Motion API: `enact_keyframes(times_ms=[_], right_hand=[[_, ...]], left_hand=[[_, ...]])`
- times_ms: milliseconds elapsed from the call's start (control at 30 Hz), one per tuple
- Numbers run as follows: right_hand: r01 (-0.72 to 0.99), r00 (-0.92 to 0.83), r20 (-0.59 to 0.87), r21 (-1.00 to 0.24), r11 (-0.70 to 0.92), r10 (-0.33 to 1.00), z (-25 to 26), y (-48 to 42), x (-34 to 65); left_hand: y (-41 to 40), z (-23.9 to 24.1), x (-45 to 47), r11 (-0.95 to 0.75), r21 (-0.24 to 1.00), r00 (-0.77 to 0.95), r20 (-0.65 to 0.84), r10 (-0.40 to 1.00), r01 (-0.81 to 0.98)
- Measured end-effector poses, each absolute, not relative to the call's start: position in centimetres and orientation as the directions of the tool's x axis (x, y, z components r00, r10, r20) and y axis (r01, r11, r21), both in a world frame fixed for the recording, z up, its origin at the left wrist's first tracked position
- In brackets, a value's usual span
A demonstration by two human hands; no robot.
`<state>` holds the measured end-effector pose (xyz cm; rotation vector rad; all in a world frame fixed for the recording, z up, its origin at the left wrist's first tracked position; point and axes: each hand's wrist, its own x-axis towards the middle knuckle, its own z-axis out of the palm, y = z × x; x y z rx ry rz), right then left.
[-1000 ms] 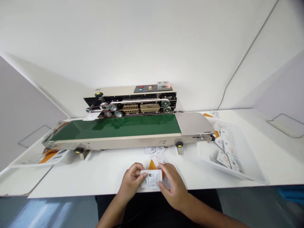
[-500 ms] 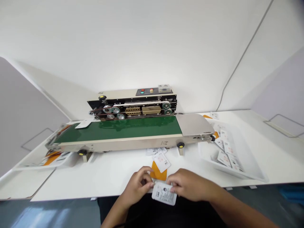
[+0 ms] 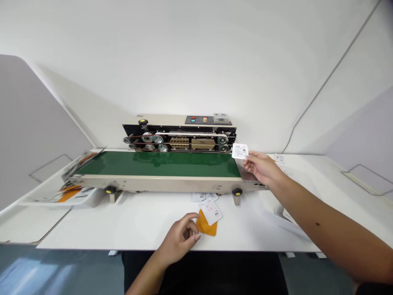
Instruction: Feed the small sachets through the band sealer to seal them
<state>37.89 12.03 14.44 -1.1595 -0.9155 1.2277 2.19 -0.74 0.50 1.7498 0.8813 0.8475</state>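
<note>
Beside green conveyor belt (image 3: 159, 164) | right hand (image 3: 262, 168) | pinching glossy printed packet (image 3: 240, 151)

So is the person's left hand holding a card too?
No, the left hand holds nothing and is beside an orange piece, while the right hand pinches a white card.

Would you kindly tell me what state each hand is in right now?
Left hand: loosely curled, empty.
Right hand: closed on a white printed card.
</note>
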Motion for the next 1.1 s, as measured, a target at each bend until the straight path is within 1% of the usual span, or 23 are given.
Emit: enact_keyframes(times_ms=[100,200,367,567,633,700,767,867,933,1000,1067,1100], right_hand=[[-0.262,0.179,-0.117,-0.963,-0.067,0.977,14.2,13.4,37.5],[-0.269,0.161,-0.149,-0.958,-0.102,0.976,14.4,14.6,36.9],[-0.25,0.111,-0.178,-0.957,-0.146,0.978,14.8,15.5,35.5],[-0.244,0.11,-0.196,-0.956,-0.165,0.974,15.0,16.1,34.6],[-0.225,0.121,-0.21,-0.958,-0.179,0.97,15.2,16.2,34.5],[-0.177,0.128,-0.191,-0.97,-0.167,0.973,15.4,15.8,34.4],[-0.085,0.153,-0.109,-0.992,-0.097,0.982,15.4,14.5,34.2],[0.091,0.152,0.079,-0.994,0.065,0.985,14.7,10.5,33.5],[0.182,0.047,0.155,-0.973,0.144,0.987,13.4,6.8,32.8],[0.274,-0.117,0.188,-0.938,0.214,0.975,11.6,2.9,31.8],[0.367,-0.27,0.244,-0.869,0.334,0.931,9.5,-0.4,30.7],[0.386,-0.339,0.277,-0.83,0.402,0.899,8.3,-1.7,30.1]], left_hand=[[-0.8,0.4,2.1,-0.282,0.938,0.494,0.151,0.856,0.202],[-0.8,0.2,2.1,-0.291,0.933,0.495,0.154,0.855,0.212],[-0.8,0.2,2.0,-0.326,0.914,0.502,0.171,0.848,0.24],[-0.8,0.5,2.0,-0.39,0.871,0.51,0.199,0.837,0.299],[-0.8,0.6,2.0,-0.406,0.857,0.513,0.205,0.834,0.318],[-0.8,0.6,2.1,-0.419,0.844,0.508,0.214,0.834,0.334],[-0.9,0.7,2.1,-0.43,0.835,0.502,0.224,0.836,0.344],[-1.0,1.1,2.1,-0.474,0.793,0.496,0.256,0.83,0.384],[-0.9,1.5,2.3,-0.538,0.723,0.516,0.291,0.806,0.433],[-0.8,1.9,2.6,-0.616,0.628,0.575,0.308,0.758,0.476],[-0.6,2.1,3.0,-0.676,0.539,0.65,0.28,0.706,0.503],[-0.5,2.1,3.2,-0.694,0.506,0.682,0.251,0.687,0.513]])
